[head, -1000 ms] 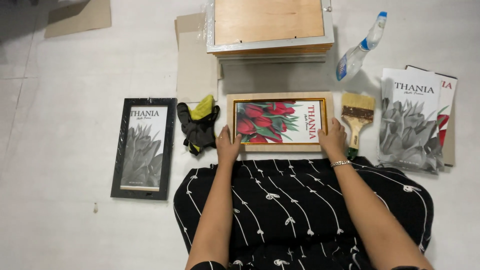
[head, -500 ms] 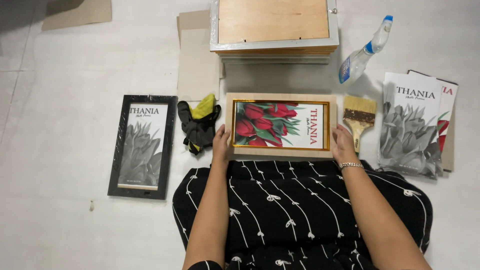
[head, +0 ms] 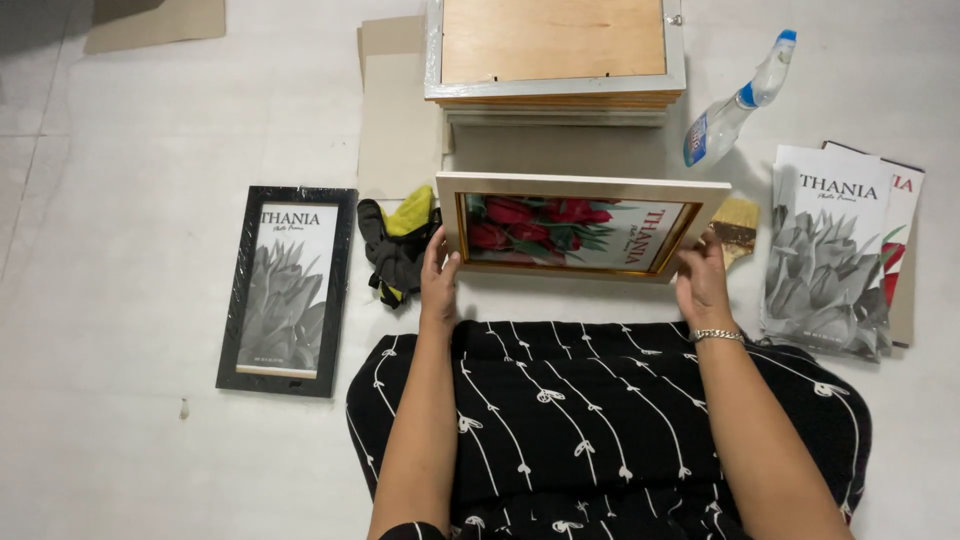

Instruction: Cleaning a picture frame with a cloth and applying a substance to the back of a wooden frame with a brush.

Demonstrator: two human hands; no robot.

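Wooden picture frame (head: 580,225) with red flower print tilted up off the floor (head: 150,120), gripped at both short ends: left hand (head: 438,285) fingers clasped on one end, right hand (head: 703,285) fingers clasped on the other. Left of frame: gloves (head: 398,250), then black frame (head: 287,290). Beyond frame: stack of frames (head: 555,50). Right of frame: brush (head: 738,225), spray bottle (head: 735,100), prints (head: 830,250).

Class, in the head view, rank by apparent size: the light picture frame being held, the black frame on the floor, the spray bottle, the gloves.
1. Light picture frame
2. Black frame, fairly close
3. Gloves and spray bottle: too alike to rank
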